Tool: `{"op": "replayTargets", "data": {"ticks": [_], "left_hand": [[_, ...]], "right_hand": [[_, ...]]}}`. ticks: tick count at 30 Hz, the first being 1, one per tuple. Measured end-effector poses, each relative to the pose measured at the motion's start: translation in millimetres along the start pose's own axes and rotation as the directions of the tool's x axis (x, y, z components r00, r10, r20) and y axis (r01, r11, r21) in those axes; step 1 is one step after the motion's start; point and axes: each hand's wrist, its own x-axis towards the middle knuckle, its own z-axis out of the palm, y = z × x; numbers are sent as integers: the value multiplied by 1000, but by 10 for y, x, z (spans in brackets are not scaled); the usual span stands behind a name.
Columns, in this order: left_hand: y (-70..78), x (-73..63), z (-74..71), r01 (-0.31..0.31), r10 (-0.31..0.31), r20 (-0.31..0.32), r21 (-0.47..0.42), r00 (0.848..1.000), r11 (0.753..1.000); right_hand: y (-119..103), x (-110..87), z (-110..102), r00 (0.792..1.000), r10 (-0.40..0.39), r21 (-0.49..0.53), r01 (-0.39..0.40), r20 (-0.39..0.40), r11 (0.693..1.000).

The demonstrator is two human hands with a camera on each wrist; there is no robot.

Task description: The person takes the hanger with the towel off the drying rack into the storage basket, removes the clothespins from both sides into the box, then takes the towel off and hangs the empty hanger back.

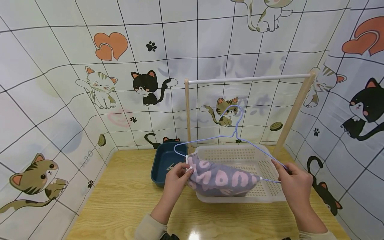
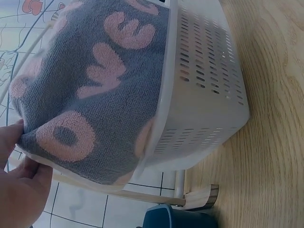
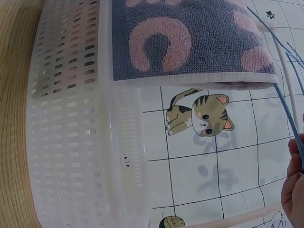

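A grey-purple towel [image 1: 225, 180] with pink letters hangs folded over the lower bar of a blue hanger [image 1: 207, 138]. My left hand [image 1: 176, 180] pinches the towel's white edge near the hanger's left end; the left wrist view shows thumb and fingers on that edge of the towel [image 2: 104, 95]. At the other end, my right hand [image 1: 295, 183] grips the right corner of the hanger, beyond the towel. In the right wrist view, the fingers [image 3: 295, 171] curl at the blue hanger wire. The hanger's hook points up, below the rack's bar.
Behind and beneath the towel stands a white perforated basket [image 1: 240, 199] on the wooden table [image 1: 126, 200]. A dark blue bin [image 1: 156, 166] with small clips [image 1: 170, 166] sits to its left. At the back rises a wooden rack with a white bar [image 1: 249, 80].
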Motion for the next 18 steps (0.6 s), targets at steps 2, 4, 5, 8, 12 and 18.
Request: {"op": "replayTargets", "data": {"ticks": [2, 4, 5, 8, 12, 18], "left_hand": [[-3, -2, -6, 27, -27, 1, 0, 1000, 1000], [72, -17, -16, 30, -30, 4, -5, 1000, 1000], [75, -16, -17, 32, -32, 6, -21, 999, 999], [83, -8, -22, 40, -39, 11, -76, 999, 996], [-11, 28, -19, 43, -42, 11, -123, 999, 991], [-24, 31, -24, 23, -23, -3, -25, 1000, 999]], "right_hand": [[5, -2, -1, 1000, -9, -1, 9, -9, 1000], [5, -2, -4, 1000, -10, 2, 10, -14, 1000], [4, -4, -6, 1000, -3, 2, 3, -14, 1000], [-6, 0, -12, 1000, 20, 0, -20, -13, 1000], [-11, 8, -15, 999, 37, 2, -37, -14, 999], [7, 8, -13, 999, 28, -3, -28, -25, 1000]]}}
